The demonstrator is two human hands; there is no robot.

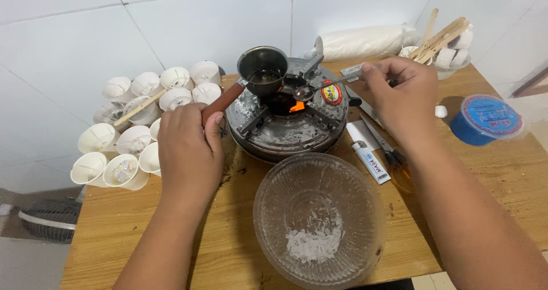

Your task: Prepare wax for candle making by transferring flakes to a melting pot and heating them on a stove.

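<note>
While the table (240, 250) carries everything, a stove (288, 121) burns just beyond both sets of fingers. Nearer than them sits a glass bowl (319, 221) of white flakes. White cups (137, 124) cluster beside the left hand (188, 153), whose fingers wrap the pan (262, 68) handle. Right hand (399, 96) fingers pinch a spoon (319, 87), its tip over the flame.
</note>
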